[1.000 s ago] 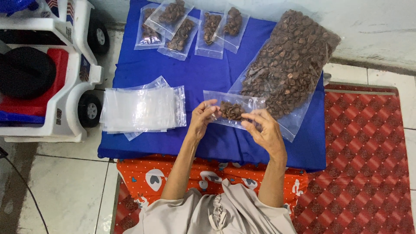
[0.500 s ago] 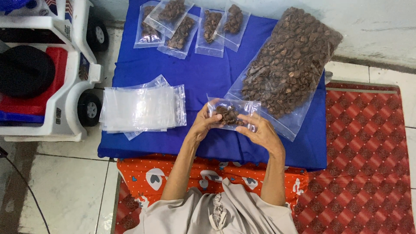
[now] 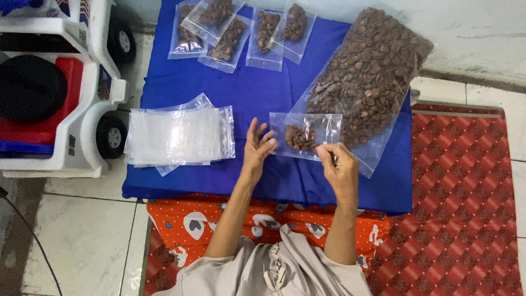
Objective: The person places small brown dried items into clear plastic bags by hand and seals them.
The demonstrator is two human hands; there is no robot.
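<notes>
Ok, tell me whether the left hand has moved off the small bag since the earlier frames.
Yes. The left hand has let go and drifted left toward the stack of empty bags; the right hand holds the small bag.

Open blue cloth [image 3: 263,96] lies at twelve o'clock from the left hand [image 3: 256,151], giving a free lane up to the row of filled small bags [image 3: 241,27] at the far edge. At nine o'clock, the stack of empty clear bags [image 3: 178,134] blocks the way, just beside the hand. At two o'clock from the right hand [image 3: 338,167], the big bag of brown pieces [image 3: 367,77] fills the right side. The small bag [image 3: 306,134] closes the gap between both hands.
</notes>
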